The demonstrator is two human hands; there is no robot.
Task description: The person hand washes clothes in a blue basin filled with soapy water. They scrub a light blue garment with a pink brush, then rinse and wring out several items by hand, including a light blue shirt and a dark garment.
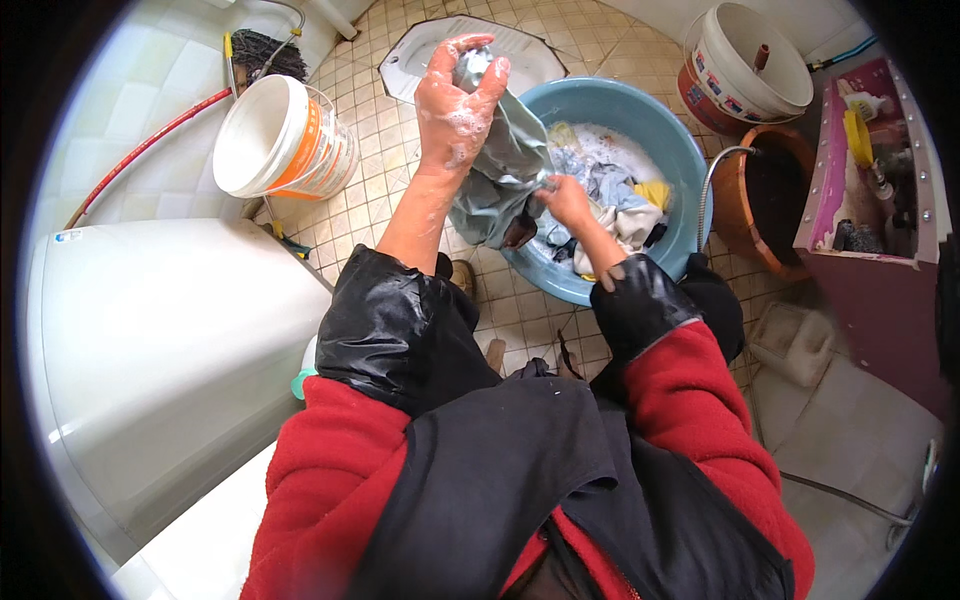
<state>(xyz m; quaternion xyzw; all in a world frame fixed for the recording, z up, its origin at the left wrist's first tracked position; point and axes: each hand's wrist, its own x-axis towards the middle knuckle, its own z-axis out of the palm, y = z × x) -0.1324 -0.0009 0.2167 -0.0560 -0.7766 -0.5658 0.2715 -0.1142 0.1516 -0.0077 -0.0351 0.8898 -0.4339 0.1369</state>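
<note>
My left hand (459,105), wet with suds, is raised near the squat toilet and grips the top of a grey-green cloth garment (510,146). Lower and to the right, my right hand (565,199) pinches the same garment over the left part of a blue plastic basin (686,150). The wet cloth hangs between and below my hands, with a dark brown patch at its lower end. Inside the basin, soapy water with white foam (626,150) surrounds a heap of clothes (611,187) in light blue, cream, yellow and dark colours.
A squat toilet (405,56) lies beyond the basin. A white and orange bucket (300,142) stands at left, above a white appliance (165,300). At right are another bucket (712,71), a brown tub (724,191) with dark contents, a metal hose (705,187) and a purple-edged stand (862,315).
</note>
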